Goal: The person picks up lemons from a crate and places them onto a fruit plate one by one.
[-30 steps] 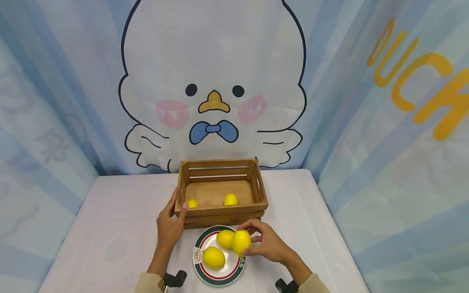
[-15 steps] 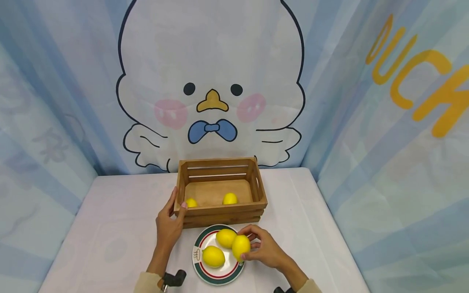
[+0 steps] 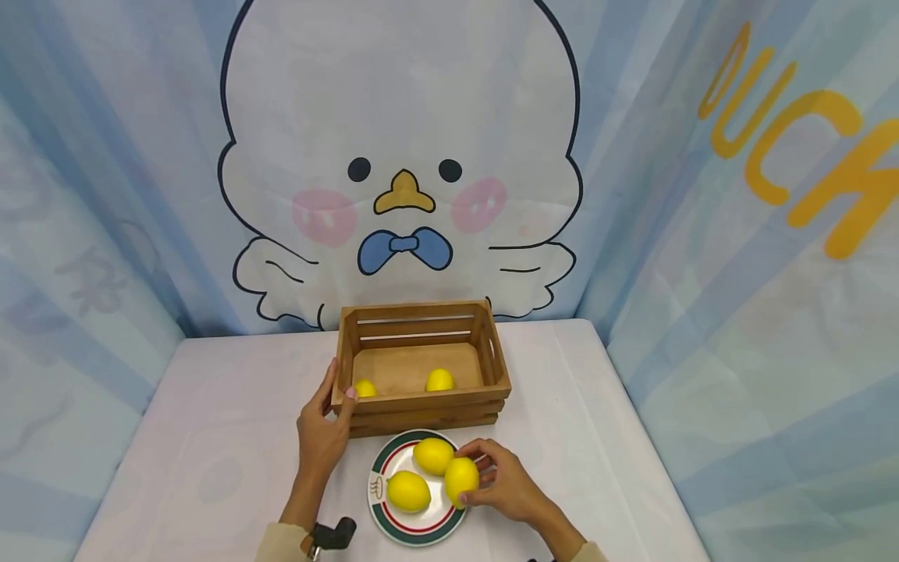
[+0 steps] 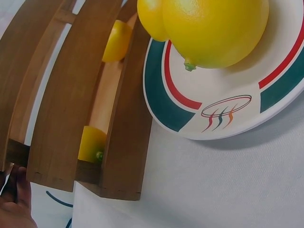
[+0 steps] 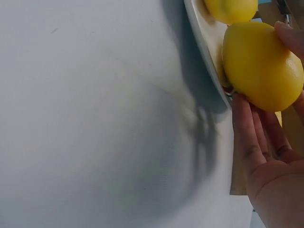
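Observation:
My left hand [image 3: 323,433] grips the front left corner of a slatted wooden crate [image 3: 424,412], thumb over the rim. In the left wrist view only part of this hand [image 4: 18,204] shows, at the lower left. Between thumb and fingers, my right hand [image 3: 511,485] holds a yellow lemon [image 3: 461,481] at the right side of a white plate [image 3: 421,538] with a green and red border. Whether this lemon [image 5: 261,66] touches the plate I cannot tell. Two more lemons, one nearer [image 3: 409,492] and one farther [image 3: 432,456], lie on the plate.
Inside the crate are two lemons, one at the left [image 3: 365,389], partly hidden by the front wall, and one at the right [image 3: 439,380]. A white cloth covers the table [image 3: 225,453]. Printed curtains [image 3: 407,94] stand behind and at both sides.
My right hand has brought the lemon slightly lower and nearer to me, over the plate's right side. The left hand keeps its hold on the crate.

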